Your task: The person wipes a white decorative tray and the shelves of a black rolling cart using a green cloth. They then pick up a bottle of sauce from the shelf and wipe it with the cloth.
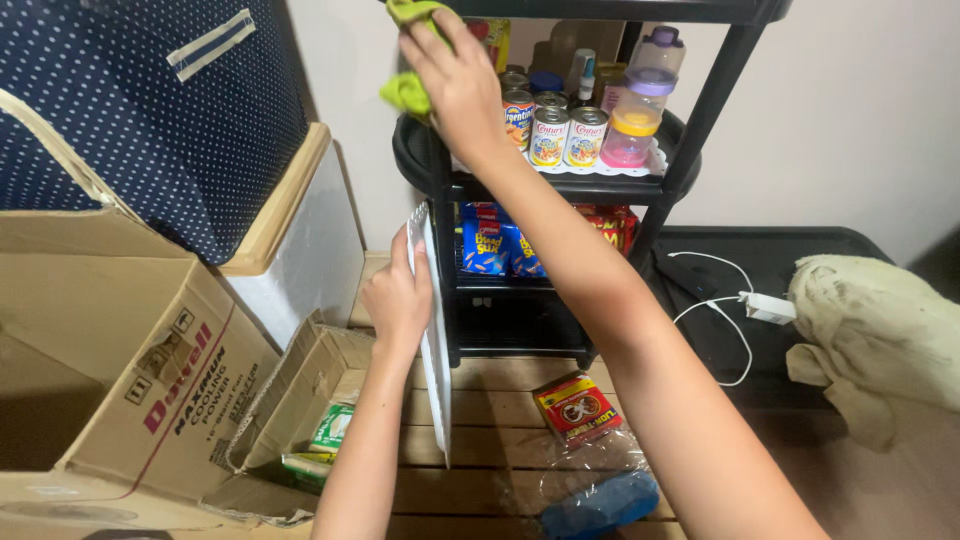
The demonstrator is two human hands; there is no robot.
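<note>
- A large cardboard box stands open at the far left, a smaller open box leaning beside it
- The left hand grips the edge of a white tray; fingers curled round it, it stands on edge, seemingly kept clear of the shelf
- The right hand presses a green cloth, bunched under closed fingers, against the black rack; flat contact suits wiping
- Tin cans sit grouped on the rack's white-lined shelf; a red packet lies on the wooden floor
</note>
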